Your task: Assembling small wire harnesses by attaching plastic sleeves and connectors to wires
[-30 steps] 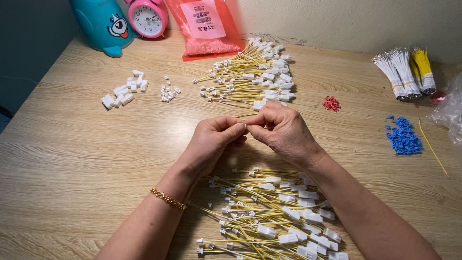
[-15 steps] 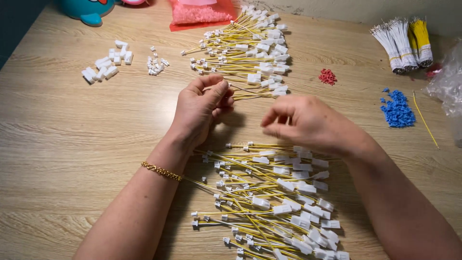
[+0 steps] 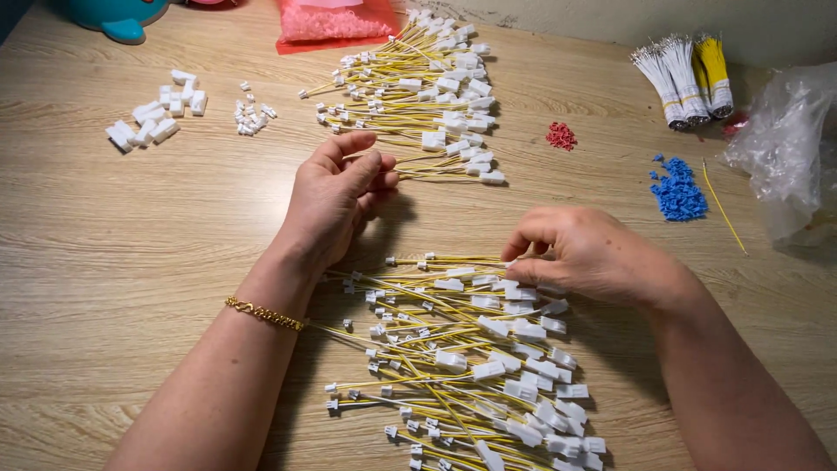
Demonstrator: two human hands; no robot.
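Note:
Two heaps of thin yellow-and-white wires with white plastic connectors lie on a wooden table: a far pile [image 3: 418,87] and a near pile [image 3: 462,366]. My left hand [image 3: 336,196], a gold bracelet on its wrist, rests at the near edge of the far pile with thumb and fingers pinched on the end of one wire there. My right hand [image 3: 584,257] is palm down over the top right of the near pile, thumb and forefinger closing on a white connector [image 3: 514,262].
Loose white connector housings [image 3: 157,113] and smaller white bits [image 3: 253,118] lie at far left. Red beads [image 3: 561,135], blue beads [image 3: 678,192], bundled white and yellow wires [image 3: 684,74] and a clear plastic bag [image 3: 785,148] sit right. A pink bag [image 3: 336,22] and a teal toy [image 3: 118,17] stand at the back.
My hands, together a second ago, have parted: the left carried a wire up to the far pile, the right dropped to the near pile. The camera tilted down and closer.

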